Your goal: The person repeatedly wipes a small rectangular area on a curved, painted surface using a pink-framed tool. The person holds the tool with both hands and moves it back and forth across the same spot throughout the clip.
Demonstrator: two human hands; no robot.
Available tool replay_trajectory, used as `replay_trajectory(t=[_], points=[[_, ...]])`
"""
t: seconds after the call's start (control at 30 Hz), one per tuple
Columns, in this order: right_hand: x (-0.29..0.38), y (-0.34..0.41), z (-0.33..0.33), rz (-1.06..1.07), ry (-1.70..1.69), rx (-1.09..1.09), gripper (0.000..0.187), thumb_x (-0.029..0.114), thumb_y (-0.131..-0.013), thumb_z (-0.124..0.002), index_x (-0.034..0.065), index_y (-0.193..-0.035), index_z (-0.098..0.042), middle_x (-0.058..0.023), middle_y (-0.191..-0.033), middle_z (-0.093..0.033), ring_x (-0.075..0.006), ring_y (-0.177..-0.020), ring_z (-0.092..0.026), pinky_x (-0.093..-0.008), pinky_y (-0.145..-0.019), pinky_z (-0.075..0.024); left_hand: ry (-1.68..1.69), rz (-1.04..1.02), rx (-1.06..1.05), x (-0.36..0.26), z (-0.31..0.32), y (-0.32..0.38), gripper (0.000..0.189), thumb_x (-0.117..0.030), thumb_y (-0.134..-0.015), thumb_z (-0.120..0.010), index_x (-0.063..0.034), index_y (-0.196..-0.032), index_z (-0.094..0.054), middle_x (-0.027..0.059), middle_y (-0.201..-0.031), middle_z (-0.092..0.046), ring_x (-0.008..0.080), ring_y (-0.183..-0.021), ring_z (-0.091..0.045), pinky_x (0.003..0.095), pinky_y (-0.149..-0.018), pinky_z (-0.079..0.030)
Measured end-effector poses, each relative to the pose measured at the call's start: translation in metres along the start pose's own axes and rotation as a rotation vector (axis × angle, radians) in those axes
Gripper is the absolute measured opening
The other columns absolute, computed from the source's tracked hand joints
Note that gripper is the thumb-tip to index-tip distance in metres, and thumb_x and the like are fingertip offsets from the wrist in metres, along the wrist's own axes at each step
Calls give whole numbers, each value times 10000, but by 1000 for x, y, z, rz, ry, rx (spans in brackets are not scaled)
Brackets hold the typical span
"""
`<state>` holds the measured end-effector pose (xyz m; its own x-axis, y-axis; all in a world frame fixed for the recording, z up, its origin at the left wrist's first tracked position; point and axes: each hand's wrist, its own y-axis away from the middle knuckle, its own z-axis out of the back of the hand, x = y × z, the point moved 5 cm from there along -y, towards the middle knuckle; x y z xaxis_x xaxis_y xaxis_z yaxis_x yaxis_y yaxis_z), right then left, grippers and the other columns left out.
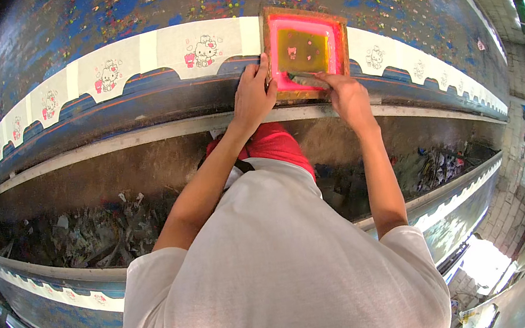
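Note:
A wooden-framed printing screen [345, 48] lies over a strip of white fabric pieces on the long table. Pink ink lines the inside of its frame, around an olive-yellow mesh [298, 55] with small pink motifs. My left hand [253, 93] grips the screen's left side near its lower corner. In my right hand [349, 95] is a squeegee [309, 80], held inside the frame by its lower edge, its blade partly hidden. Left of the screen, the cartoon-cat prints [203, 51] carry pink parts; on the right, the prints [375, 57] show mostly dark outlines.
The printing table [124, 18] is blue and grey, spotted with dried ink. A pale rail [163, 131] runs along its near edge. Behind me, another table bears a similar fabric strip [55, 293]. Scrap [102, 235] covers the floor between them. A brick wall [498, 177] stands at right.

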<state>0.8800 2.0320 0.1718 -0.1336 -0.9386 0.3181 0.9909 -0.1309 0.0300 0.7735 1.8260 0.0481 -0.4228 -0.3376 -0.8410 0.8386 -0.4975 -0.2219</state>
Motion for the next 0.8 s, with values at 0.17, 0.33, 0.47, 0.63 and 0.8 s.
replay_trajectory(t=[0.17, 0.33, 0.47, 0.63, 0.8], points=[[5, 8, -15, -9, 37, 80, 559, -101, -846, -691, 129, -1341, -810, -196, -1235, -811, -413, -1151, -770, -526, -978, -630, 0, 84, 69, 0, -3, 1, 738, -167, -1049, -749, 25, -1704, -472, 201, -1223, -628, 404, -1132, -666, 490, -989, -576], [3, 7, -31, -9, 65, 64, 539, -95, -861, -658, 122, -1329, -817, -191, -1211, -818, -398, -1145, -779, -523, -984, -632, 3, 103, 85, 0, -2, 0, 745, -151, -1039, -757, 25, -1705, -474, 196, -1193, -630, 398, -1100, -671, 482, -968, -577], [8, 9, -36, 96, 30, -125, 509, -100, -880, -630, 105, -1304, -825, -178, -1196, -829, -381, -1133, -794, -510, -988, -637, 67, 91, 53, 1, -1, -1, 758, -129, -1008, -767, 4, -1702, -494, 178, -1130, -616, 378, -1051, -665, 470, -940, -575], [-11, -26, -40, 128, 88, -181, 409, -4, -927, -628, 75, -1272, -832, -197, -1200, -836, -363, -1113, -813, -490, -975, -647, 55, 130, 74, 3, -2, -1, 778, -118, -972, -773, -24, -1700, -515, 155, -1086, -601, 348, -1008, -663, 443, -907, -575], [-32, -83, -37, 168, 78, -212, 440, -79, -884, -671, 57, -1270, -832, -213, -1185, -828, -401, -1069, -809, -496, -929, -660, 53, 124, 53, 2, 0, -1, 778, -146, -974, -775, -24, -1698, -520, 154, -1066, -595, 344, -979, -655, 445, -886, -570]])
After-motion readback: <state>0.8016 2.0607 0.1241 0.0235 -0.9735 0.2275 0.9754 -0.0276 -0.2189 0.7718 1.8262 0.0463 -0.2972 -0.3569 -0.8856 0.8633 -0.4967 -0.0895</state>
